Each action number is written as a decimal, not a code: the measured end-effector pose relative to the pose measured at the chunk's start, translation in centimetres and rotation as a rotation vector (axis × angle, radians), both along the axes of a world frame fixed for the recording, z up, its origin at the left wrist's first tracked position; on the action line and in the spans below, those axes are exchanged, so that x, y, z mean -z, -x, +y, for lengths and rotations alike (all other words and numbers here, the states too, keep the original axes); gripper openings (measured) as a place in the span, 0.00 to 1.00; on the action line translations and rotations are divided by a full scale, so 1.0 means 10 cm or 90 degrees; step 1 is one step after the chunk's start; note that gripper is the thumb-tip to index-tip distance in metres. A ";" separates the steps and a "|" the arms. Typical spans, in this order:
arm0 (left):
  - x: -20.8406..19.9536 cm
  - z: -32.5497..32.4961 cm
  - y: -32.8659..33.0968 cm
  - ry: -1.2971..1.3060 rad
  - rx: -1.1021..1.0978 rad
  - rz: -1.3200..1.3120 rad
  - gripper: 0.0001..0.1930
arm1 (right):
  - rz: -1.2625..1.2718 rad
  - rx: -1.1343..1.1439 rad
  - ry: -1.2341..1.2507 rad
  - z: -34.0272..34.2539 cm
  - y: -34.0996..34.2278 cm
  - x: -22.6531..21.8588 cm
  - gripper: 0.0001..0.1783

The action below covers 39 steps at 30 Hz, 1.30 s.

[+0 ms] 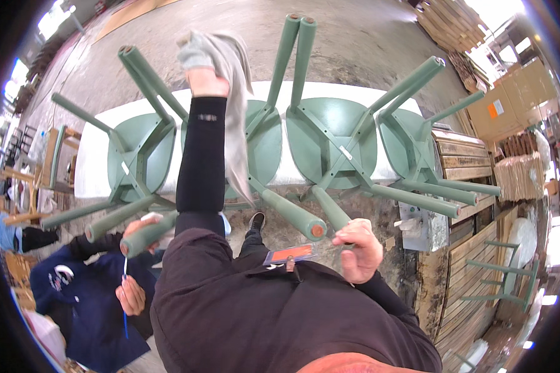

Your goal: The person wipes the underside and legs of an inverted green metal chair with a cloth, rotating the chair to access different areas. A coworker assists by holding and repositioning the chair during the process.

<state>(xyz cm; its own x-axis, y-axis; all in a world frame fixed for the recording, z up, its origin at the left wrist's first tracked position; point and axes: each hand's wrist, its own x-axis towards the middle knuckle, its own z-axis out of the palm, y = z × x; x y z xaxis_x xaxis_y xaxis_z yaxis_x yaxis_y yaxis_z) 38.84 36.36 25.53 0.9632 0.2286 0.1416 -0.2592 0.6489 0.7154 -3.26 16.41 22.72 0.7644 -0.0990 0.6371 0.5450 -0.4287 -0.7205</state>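
Note:
Upturned green chairs (333, 127) stand in a row, seats down and legs up, on a white-covered table (93, 158). My left hand (197, 56) reaches far forward over them, closed on a pale grey cloth (235, 112) that hangs down past the chairs. Fabric covers that hand's fingers; only the wrist is bare. Close to my body, my right hand (361, 252) has its fingers curled at the end of a green chair leg (330, 208). The hand hides that leg's tip. Another leg (298, 217) points toward me between my arms.
At lower left a co-worker in navy (84, 304) holds a chair leg (146, 236) and a thin blue-and-white stick (126, 311). Wooden pallets (470, 273), a cardboard box (510, 102) and another green frame (504, 280) stand to the right.

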 end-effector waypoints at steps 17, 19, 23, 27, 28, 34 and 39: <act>0.28 -1.43 -1.38 -0.423 0.078 -0.440 0.17 | 0.067 0.292 0.118 0.27 -0.24 -0.04 0.14; 0.28 -1.39 -1.43 -0.364 0.195 -0.379 0.16 | 0.067 0.307 0.112 0.29 -0.25 -0.04 0.13; 0.19 -1.64 -1.39 -0.570 0.017 -0.386 0.12 | 0.095 0.351 0.115 0.31 -0.25 -0.03 0.09; -0.15 -1.47 -1.81 -0.387 0.073 -0.145 0.13 | 0.038 0.334 0.104 0.34 -0.29 -0.07 0.08; -0.20 -1.36 -1.92 -0.300 0.121 -0.057 0.13 | 0.027 0.323 0.097 0.34 -0.31 -0.05 0.08; 0.44 -1.66 -1.10 -0.460 0.098 -0.353 0.19 | 0.100 0.380 0.133 0.31 -0.26 -0.02 0.06; 1.04 -1.05 -1.31 -0.626 0.048 -0.382 0.30 | 0.047 0.328 0.140 0.28 -0.32 -0.09 0.06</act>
<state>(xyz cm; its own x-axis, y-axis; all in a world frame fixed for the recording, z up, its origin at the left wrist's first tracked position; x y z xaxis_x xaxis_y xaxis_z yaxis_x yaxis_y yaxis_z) 51.99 25.81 15.17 0.6867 -0.2902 0.6665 -0.7134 -0.0923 0.6947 -0.04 19.23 23.61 0.6952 -0.3423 0.6321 0.1771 -0.7706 -0.6122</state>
